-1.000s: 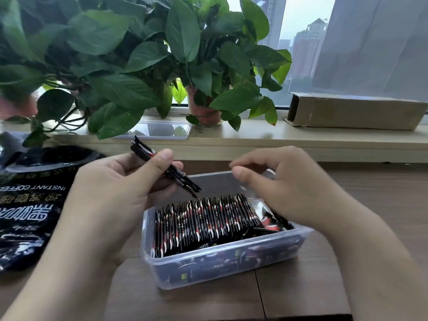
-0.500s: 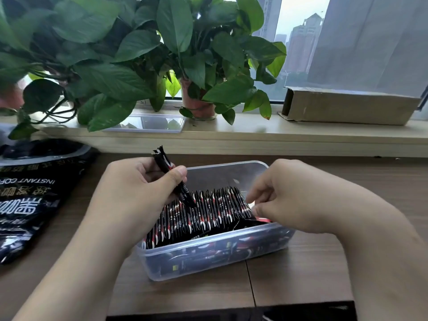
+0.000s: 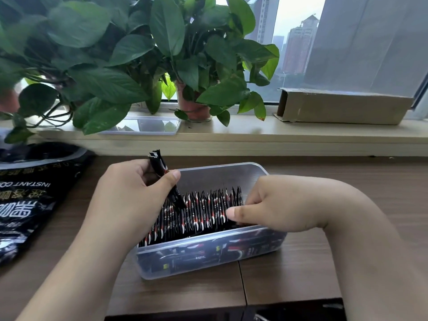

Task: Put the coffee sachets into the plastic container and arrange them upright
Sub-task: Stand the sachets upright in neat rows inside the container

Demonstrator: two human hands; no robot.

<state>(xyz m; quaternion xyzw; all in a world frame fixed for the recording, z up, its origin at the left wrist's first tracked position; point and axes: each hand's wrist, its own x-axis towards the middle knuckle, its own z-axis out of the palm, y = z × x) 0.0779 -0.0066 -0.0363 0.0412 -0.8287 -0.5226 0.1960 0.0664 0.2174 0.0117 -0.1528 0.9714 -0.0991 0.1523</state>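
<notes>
In the lower centre, the clear, rounded-corner plastic container (image 3: pixel 208 262) sits on the brown wood-grain table (image 3: pixel 301 274), packed with a row of glossy black-and-red coffee sachets (image 3: pixel 203 212) standing on edge. The right hand (image 3: pixel 273 205) presses its fingers against the row's end. The left hand (image 3: pixel 129 195) pinches a few thin sachets (image 3: pixel 165 179), best slid in edge-first while the row is held firm. Upper left lies a crinkly black bag (image 3: pixel 27 205).
</notes>
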